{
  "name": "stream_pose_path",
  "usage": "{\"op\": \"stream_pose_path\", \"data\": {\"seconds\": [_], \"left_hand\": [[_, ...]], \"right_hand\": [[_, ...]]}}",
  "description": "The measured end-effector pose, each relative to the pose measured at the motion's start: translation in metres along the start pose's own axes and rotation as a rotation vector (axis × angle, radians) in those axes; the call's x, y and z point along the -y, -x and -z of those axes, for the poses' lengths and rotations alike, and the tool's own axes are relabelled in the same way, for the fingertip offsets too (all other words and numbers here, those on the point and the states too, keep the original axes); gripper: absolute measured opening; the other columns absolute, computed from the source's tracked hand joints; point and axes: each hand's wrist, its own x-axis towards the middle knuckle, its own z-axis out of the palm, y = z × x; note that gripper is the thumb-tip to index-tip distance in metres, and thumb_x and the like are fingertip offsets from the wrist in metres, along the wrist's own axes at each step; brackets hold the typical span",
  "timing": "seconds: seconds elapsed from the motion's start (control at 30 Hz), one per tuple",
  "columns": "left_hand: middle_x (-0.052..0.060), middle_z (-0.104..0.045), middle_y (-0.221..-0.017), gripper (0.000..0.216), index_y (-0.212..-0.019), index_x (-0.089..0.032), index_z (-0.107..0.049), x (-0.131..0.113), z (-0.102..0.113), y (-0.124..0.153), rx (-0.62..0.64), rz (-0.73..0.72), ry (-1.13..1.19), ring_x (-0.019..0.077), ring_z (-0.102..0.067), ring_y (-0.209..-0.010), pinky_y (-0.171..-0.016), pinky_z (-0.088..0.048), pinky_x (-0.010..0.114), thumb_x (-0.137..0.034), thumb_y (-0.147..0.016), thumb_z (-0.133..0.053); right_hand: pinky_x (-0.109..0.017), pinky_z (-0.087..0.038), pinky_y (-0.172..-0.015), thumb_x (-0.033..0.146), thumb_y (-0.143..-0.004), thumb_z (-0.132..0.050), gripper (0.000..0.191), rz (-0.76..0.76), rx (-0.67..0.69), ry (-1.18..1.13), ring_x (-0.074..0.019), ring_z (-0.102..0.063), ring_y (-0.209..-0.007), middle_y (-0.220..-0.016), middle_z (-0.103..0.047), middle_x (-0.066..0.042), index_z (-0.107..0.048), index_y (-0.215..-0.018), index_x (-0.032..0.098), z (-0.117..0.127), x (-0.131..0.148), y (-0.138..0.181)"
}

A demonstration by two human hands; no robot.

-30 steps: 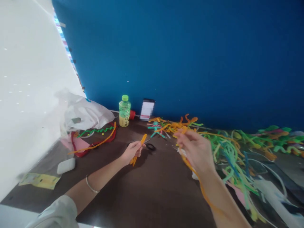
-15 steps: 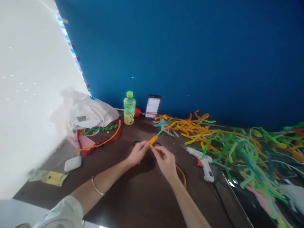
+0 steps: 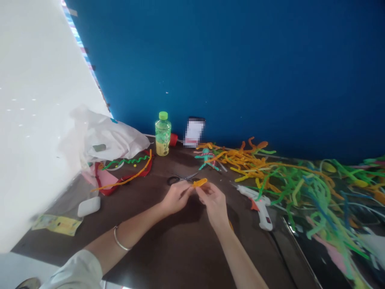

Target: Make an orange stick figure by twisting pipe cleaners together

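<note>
Left hand [image 3: 177,197], right hand [image 3: 213,204] — both curled, pinching an orange pipe cleaner [image 3: 200,183].

view: head-worn | facing: forward and down | range: near left hand [image 3: 176,197], right hand [image 3: 213,205]

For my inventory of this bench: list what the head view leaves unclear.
Head view only:
- Fuzzy orange pipe cleaner: its full length is hidden by the left hand and right hand.
- Pixelated white rectangle: blurred, so unreadable.
- Tangled green-and-orange pipe-cleaner heap: cut off by the right edge.
</note>
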Motion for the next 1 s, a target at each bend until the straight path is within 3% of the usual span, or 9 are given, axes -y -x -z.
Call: {"op": "stream_pose_path", "data": {"seconds": [0.17,0.37,0.53,0.73,0.83,1.0], "left_hand": [[0.005,-0.05,-0.069,0.029,-0.072,-0.015,-0.051,0.005,0.0,0.0,0.06,-0.093,-0.115,0.0132,-0.043,-0.065,-0.063,-0.036,0.025,-0.028,-0.088,-0.03],[0.002,-0.048,-0.068,0.035,-0.071,-0.015,-0.047,0.0,0.0,-0.001,0.163,0.08,-0.041,0.0112,-0.042,-0.064,-0.063,-0.035,0.025,-0.034,-0.09,-0.024],[-0.001,-0.042,-0.064,0.039,-0.068,-0.015,-0.044,-0.007,-0.002,-0.002,0.189,0.261,0.235,0.0088,-0.038,-0.058,-0.055,-0.032,0.022,-0.044,-0.087,-0.026],[-0.008,-0.023,-0.049,0.039,-0.063,-0.017,-0.037,-0.006,-0.001,-0.004,0.324,0.587,0.756,0.0034,-0.019,-0.039,-0.038,-0.012,0.019,-0.052,-0.077,-0.044],[-0.008,-0.024,-0.049,0.037,-0.062,-0.016,-0.037,-0.005,0.002,-0.006,0.356,0.655,0.866,0.0023,-0.018,-0.037,-0.037,-0.008,0.019,-0.048,-0.074,-0.051],[-0.009,-0.017,-0.047,0.035,-0.062,-0.017,-0.037,-0.005,0.001,-0.007,0.396,0.724,0.943,0.0023,-0.013,-0.036,-0.037,-0.006,0.018,-0.047,-0.075,-0.049]], "right_hand": [[-0.02,-0.028,-0.043,0.031,-0.06,-0.072,0.024,-0.104,0.078,-0.113,-0.0055,-0.04,-0.048,-0.063,-0.059,0.001,-0.065,-0.075,0.014,0.004,-0.005,-0.001],[-0.02,-0.019,-0.042,0.025,-0.056,-0.074,0.018,-0.144,0.084,-0.192,-0.0031,-0.031,-0.044,-0.056,-0.055,0.002,-0.066,-0.066,0.014,0.005,-0.006,-0.002],[-0.02,-0.018,-0.042,0.025,-0.057,-0.075,0.019,-0.163,0.111,-0.171,-0.003,-0.032,-0.044,-0.056,-0.057,0.0,-0.067,-0.069,0.013,0.006,-0.003,-0.002],[-0.02,-0.015,-0.041,0.025,-0.056,-0.075,0.021,-0.202,0.18,-0.235,-0.0011,-0.026,-0.043,-0.053,-0.051,0.003,-0.066,-0.071,0.014,0.007,0.002,0.0],[-0.02,-0.014,-0.04,0.024,-0.057,-0.074,0.022,-0.22,0.224,-0.25,-0.0012,-0.024,-0.042,-0.054,-0.051,0.003,-0.066,-0.073,0.014,0.007,0.004,0.001],[-0.02,-0.015,-0.04,0.024,-0.057,-0.074,0.018,-0.17,0.147,-0.247,-0.002,-0.027,-0.043,-0.055,-0.051,0.003,-0.063,-0.066,0.013,0.006,0.0,0.002]]}}
